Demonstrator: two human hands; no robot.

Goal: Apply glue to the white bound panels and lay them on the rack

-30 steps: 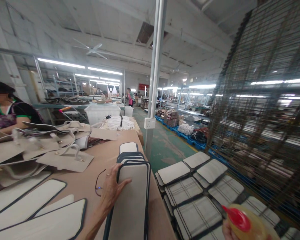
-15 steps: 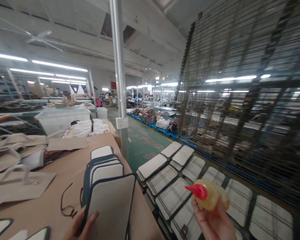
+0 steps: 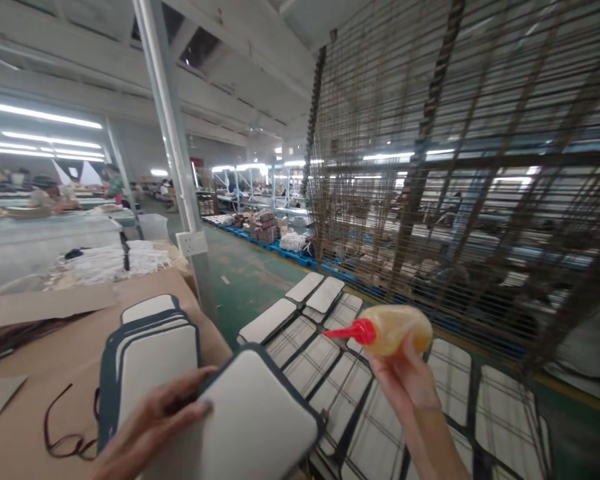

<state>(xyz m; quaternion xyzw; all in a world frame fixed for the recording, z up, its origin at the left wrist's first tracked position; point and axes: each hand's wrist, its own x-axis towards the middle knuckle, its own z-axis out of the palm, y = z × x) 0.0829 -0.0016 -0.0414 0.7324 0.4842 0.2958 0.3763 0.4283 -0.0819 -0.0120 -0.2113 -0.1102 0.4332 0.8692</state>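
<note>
Both hands busy, and a spout that could drip

Head view, the only one I have: my left hand point(image 3: 153, 417) pinches a pale, dark-edged panel point(image 3: 253, 417), with one digit over its face and the others along or behind the near edge. My fingers are blurred, so I cannot tell how firmly they press, or whether I have one panel or more. The panel is tilted, reaching out past the edge of the brown table point(image 3: 55, 370). Since I have it by one side only, I judge its far corner could dip, twist out of the pinch or scuff the panels point(image 3: 505, 407) spread out beyond the table.

Beside my wrist is a pile of similar panels point(image 3: 157, 350); a careless sweep of my forearm could skew it, or knock the glasses point(image 3: 47, 427) lying on the table just left of it.

My right hand point(image 3: 400, 373) is wrapped around a soft-looking bottle point(image 3: 397, 327), thumb across its front. The bottle lies on its side, its red spout point(image 3: 353, 331) pointing left, slightly down, over the spread panels. I cannot tell if the tip is capped or if I am squeezing. If it is uncapped, too tight a grip could spot those pale faces with the amber contents; too slack, and the bottle could roll off my palm.
</note>
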